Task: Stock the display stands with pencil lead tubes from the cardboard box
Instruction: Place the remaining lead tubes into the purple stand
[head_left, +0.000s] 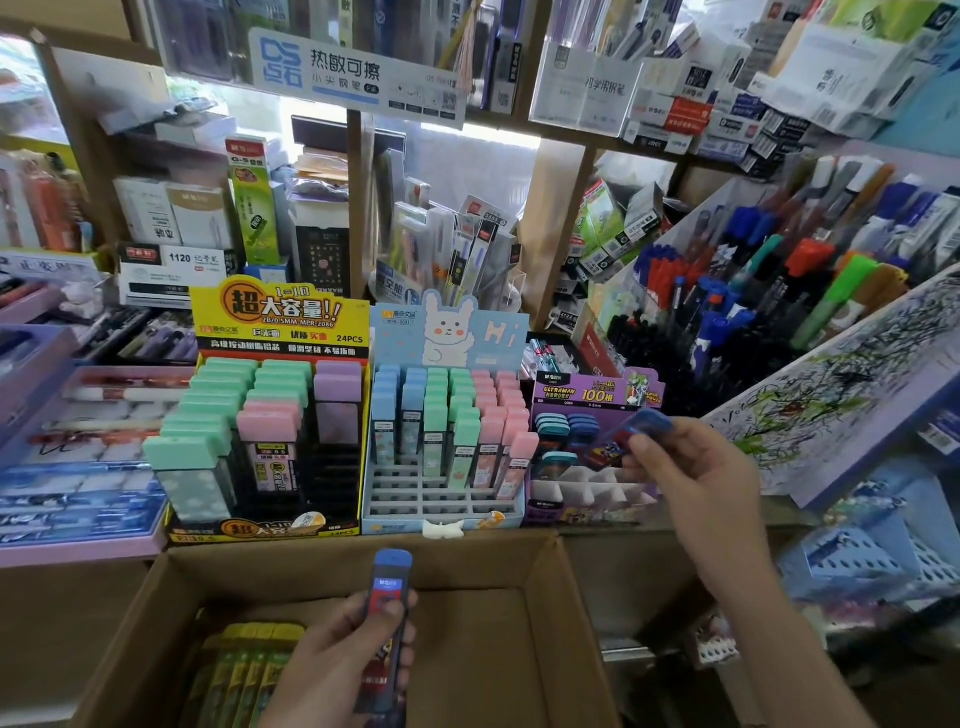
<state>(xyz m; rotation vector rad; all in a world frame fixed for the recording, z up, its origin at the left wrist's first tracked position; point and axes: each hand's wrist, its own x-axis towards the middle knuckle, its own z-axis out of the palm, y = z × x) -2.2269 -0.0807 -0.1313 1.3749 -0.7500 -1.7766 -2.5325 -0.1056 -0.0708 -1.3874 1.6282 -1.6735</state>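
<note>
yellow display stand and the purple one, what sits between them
In the head view, the pale blue bunny stand, partly filled with pastel lead tubes, sits between the yellow stand and the purple stand.

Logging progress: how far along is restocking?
Done: purple stand has a few blue tubes at back. In hand: right hand holds a blue tube over it; left hand holds a second tube above the cardboard box. Left: stand's front slots empty; yellow-green tubes in the box.
</note>
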